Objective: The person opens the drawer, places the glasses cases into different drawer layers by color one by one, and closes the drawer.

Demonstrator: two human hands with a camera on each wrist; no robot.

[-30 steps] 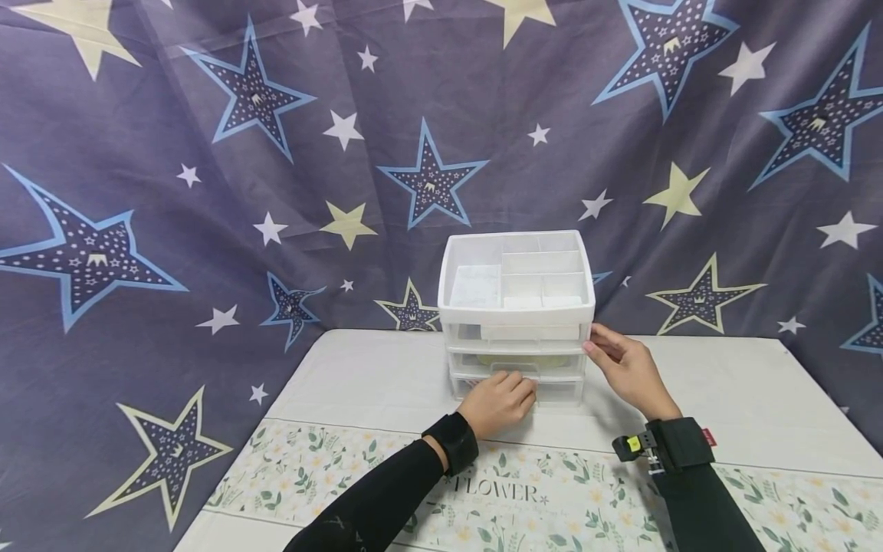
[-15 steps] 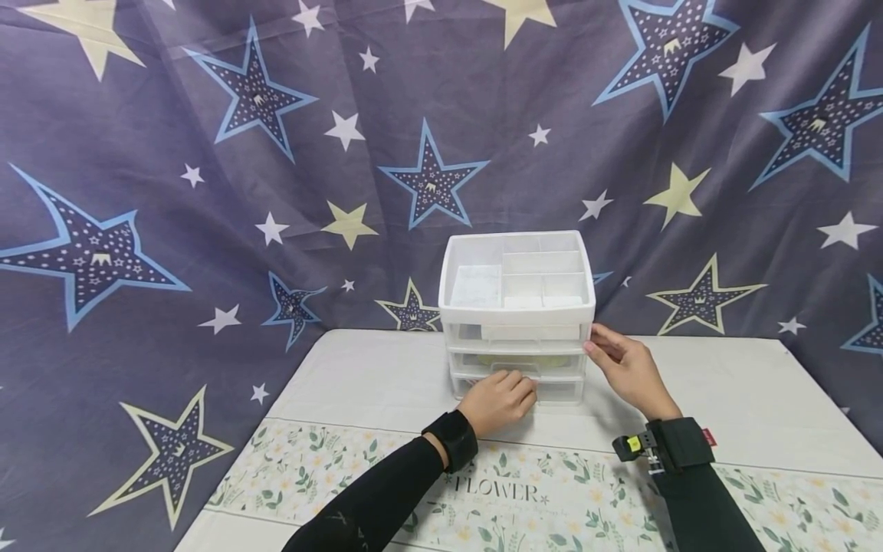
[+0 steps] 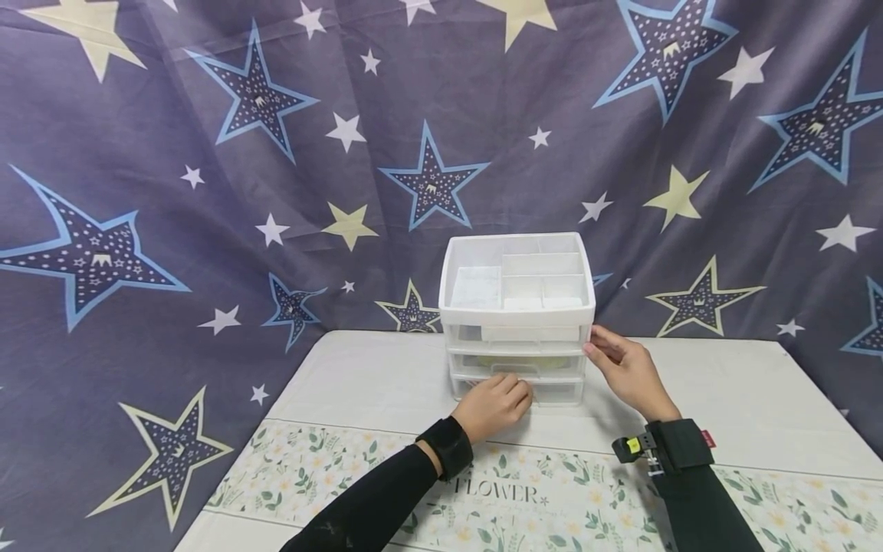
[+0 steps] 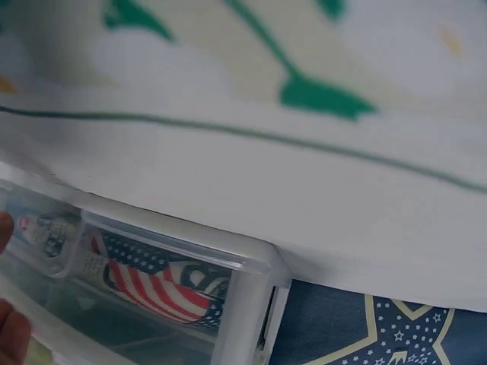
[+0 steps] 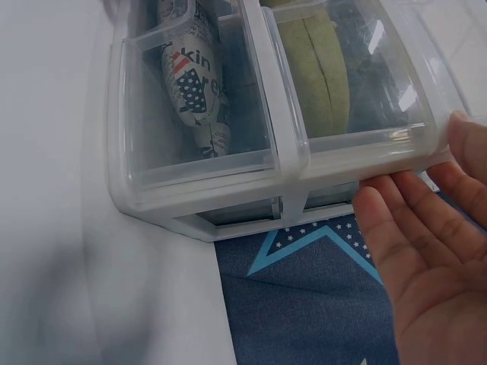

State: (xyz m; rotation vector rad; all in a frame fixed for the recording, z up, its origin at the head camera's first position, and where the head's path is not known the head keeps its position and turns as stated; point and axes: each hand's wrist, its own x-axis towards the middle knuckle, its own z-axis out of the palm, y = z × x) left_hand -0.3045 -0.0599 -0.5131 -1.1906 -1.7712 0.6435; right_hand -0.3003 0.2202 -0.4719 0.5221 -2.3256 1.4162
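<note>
A white storage box with clear drawers (image 3: 517, 316) stands on the table below the hanging cloth. My left hand (image 3: 494, 406) is at the front of the bottom drawer (image 3: 559, 393), fingers bent at its clear handle (image 4: 57, 247); the hand hides most of the contact. Through that drawer a printed packet with stars and red stripes (image 4: 156, 281) shows. My right hand (image 3: 631, 374) rests against the box's right side, fingers fairly straight, thumb by the front edge. In the right wrist view its fingertips (image 5: 373, 201) touch the side, next to the drawer holding a green object (image 5: 313, 72).
An open tray with white dividers (image 3: 541, 264) tops the box. Under the arms lies a white table (image 3: 724, 383) with a floral printed strip (image 3: 331, 452). A dark cloth with stars (image 3: 476, 92) hangs behind and at the left.
My left hand has shifted slightly back and to the left at the bottom drawer. The right hand and the box look the same.
</note>
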